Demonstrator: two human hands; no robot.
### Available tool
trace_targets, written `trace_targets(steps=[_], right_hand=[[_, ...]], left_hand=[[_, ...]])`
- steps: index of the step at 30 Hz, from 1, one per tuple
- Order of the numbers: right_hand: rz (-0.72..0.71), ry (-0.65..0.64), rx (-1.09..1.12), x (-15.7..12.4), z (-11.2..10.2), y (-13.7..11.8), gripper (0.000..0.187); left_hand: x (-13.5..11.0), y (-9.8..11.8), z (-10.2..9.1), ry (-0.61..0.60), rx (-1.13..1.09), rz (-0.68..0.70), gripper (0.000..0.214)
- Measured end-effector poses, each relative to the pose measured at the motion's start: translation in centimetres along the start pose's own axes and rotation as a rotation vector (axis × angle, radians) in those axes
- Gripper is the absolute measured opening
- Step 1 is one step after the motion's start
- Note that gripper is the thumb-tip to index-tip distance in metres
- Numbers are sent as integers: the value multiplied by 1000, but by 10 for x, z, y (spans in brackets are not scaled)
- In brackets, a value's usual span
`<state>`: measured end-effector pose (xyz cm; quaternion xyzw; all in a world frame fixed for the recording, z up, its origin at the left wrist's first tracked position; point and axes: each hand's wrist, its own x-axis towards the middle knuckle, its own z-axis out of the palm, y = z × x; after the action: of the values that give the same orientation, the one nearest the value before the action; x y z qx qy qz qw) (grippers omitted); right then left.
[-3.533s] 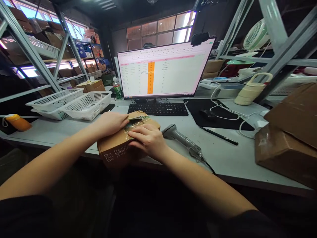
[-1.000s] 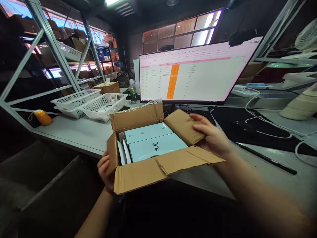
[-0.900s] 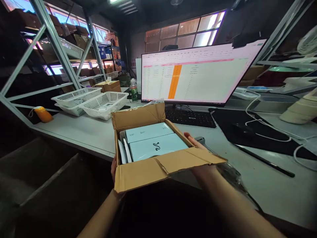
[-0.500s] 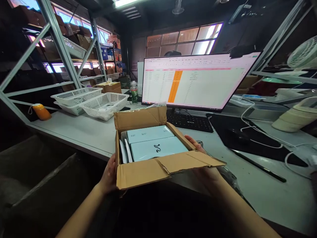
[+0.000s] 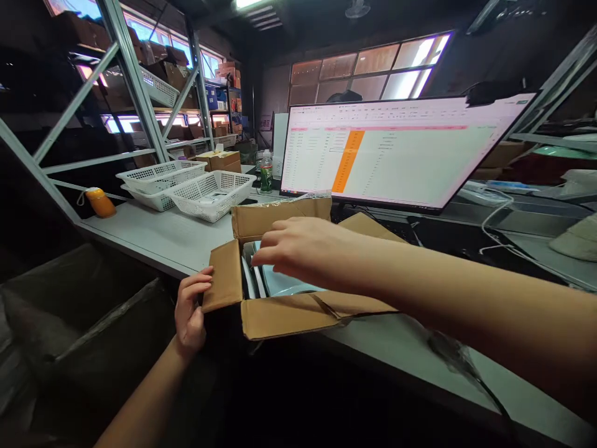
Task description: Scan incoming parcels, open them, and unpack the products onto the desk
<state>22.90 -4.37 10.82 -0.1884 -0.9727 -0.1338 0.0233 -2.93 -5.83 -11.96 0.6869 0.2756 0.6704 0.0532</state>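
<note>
An opened cardboard box (image 5: 289, 318) sits at the table's front edge with its flaps folded out. Inside lie pale blue boxes (image 5: 286, 283), largely covered by my right arm. Thin white packets (image 5: 249, 277) stand on edge along the box's left inner side. My left hand (image 5: 191, 311) has its fingers curled over the outer edge of the box's left flap (image 5: 224, 277). Over the box opening, my right hand (image 5: 298, 249) reaches left with fingers stretched out, its fingertips just above the packets. I see nothing held in it.
White plastic baskets (image 5: 212, 196) stand on the table (image 5: 140, 233) at the back left, near an orange bottle (image 5: 100, 203) and a green-labelled bottle (image 5: 265, 173). A large monitor (image 5: 401, 155) is behind the box. Below left is a dark plastic-lined bin (image 5: 102, 311).
My right hand has left the box's right side and come across over its contents. The left flap is now folded outward, with my left hand on it. The view has swung slightly left.
</note>
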Motion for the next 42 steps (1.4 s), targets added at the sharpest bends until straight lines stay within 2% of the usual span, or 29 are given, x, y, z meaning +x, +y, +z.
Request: trace_targets(steps=[2,4,6,10,12,15,18,22,25,28,31,34,37,39,42], right_hand=[[-73,-86,-78,22,14,-4,18],[-127,-112,-120,32,24,-6,17],[-142,-135,-141,34,26,-7,19],[-154,-198,-157,37,21,-11,19],[-187,-212,-181,38,20,-12,16],[-187,-163,-170,36,23,-12,15],[-156,-150,-135,32,26,-10,14],[-209,-204,-140,35,29,-15,14],[-209,-257,-193,43,29,-20,17],[-157,-283,-215,43,23,-14,18],[-101,-180,-195,26,11,2,18],[11,35,-147,-6,-5,22,23],[225,287,-98,-43,-22,41,26],[381,420,-34,-66,-30,54,21],[614,566,150,-98,-30,72,13]], left_hand=[[10,9,1,-8,-10,37,30],[16,14,2,-53,42,105,35],[21,17,1,-71,109,195,36],[32,25,-7,-151,194,335,21],[39,31,-11,-211,162,314,21],[47,40,-14,-274,108,252,27],[48,42,-11,-279,122,240,25],[46,42,-7,-282,153,280,25],[49,47,-8,-357,183,277,26],[53,57,-9,-471,221,172,35],[55,65,-6,-536,328,119,38],[61,65,1,-565,363,175,23],[72,62,7,-693,314,236,17],[78,60,7,-782,327,279,15],[78,59,1,-791,377,373,14]])
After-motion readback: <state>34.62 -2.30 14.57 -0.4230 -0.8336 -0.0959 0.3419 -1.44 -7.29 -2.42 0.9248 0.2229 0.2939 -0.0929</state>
